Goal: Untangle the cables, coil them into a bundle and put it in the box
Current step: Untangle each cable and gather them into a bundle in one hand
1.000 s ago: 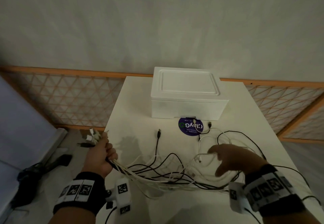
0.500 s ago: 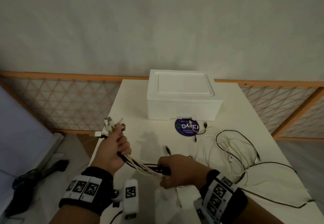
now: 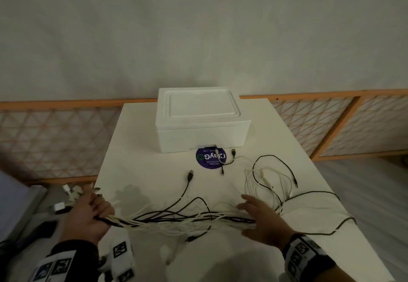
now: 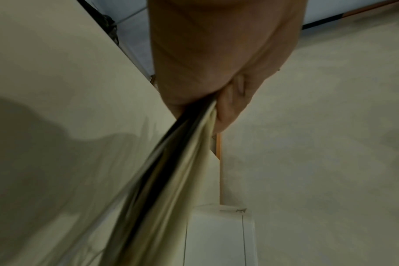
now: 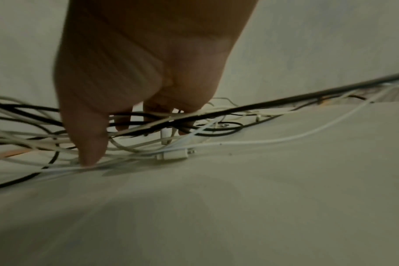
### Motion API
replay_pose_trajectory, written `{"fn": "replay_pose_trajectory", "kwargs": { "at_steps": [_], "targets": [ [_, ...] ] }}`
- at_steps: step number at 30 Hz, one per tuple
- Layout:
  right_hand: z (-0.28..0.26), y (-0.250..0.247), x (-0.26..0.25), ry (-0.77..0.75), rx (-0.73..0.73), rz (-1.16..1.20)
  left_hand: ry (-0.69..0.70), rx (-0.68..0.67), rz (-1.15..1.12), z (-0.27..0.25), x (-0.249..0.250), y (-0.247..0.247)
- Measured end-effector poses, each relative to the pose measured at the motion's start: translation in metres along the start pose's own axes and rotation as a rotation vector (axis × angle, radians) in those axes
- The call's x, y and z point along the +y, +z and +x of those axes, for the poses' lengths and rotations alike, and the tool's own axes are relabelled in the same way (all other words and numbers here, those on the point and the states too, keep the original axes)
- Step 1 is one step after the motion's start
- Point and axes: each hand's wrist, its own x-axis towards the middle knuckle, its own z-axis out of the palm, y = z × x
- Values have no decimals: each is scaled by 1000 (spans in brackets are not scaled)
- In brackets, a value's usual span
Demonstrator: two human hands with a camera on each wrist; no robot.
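Several black and white cables (image 3: pixel 176 217) lie across the white table (image 3: pixel 141 149). My left hand (image 3: pixel 92 211) grips them as one bundle at the table's near left edge, and their plugs (image 3: pixel 70 195) stick out past the fist. In the left wrist view the strands (image 4: pixel 171 171) run blurred out of the left hand (image 4: pixel 216 81). My right hand (image 3: pixel 254 213) lies palm down over the same strands farther right. There the cables (image 5: pixel 239 109) pass between the thumb and relaxed fingers of that hand (image 5: pixel 96 133), and the thumb tip touches the table. The white foam box (image 3: pixel 198 127) stands behind them with its lid on.
Loose loops of cable (image 3: pixel 271 184) trail to the right of my right hand, toward the table's right edge. A round purple sticker (image 3: pixel 210 157) lies in front of the box. A wooden lattice fence (image 3: pixel 55 138) runs behind the table. Dark objects lie on the floor at left.
My right hand let go of the bundle beside the left hand and moved right along the strands. The left hand dropped lower and to the left, drawing the strands out straight.
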Motion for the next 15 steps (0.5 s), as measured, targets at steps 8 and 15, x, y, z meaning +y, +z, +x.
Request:
{"fn": "replay_pose_trajectory", "kwargs": {
  "at_steps": [8,15],
  "targets": [
    [12,5,12,168,325,196,-8,-54,31,12,-5,-13],
    [10,-6,54,553,140,59,-34,-90,67,13,-5,-28]
  ]
}}
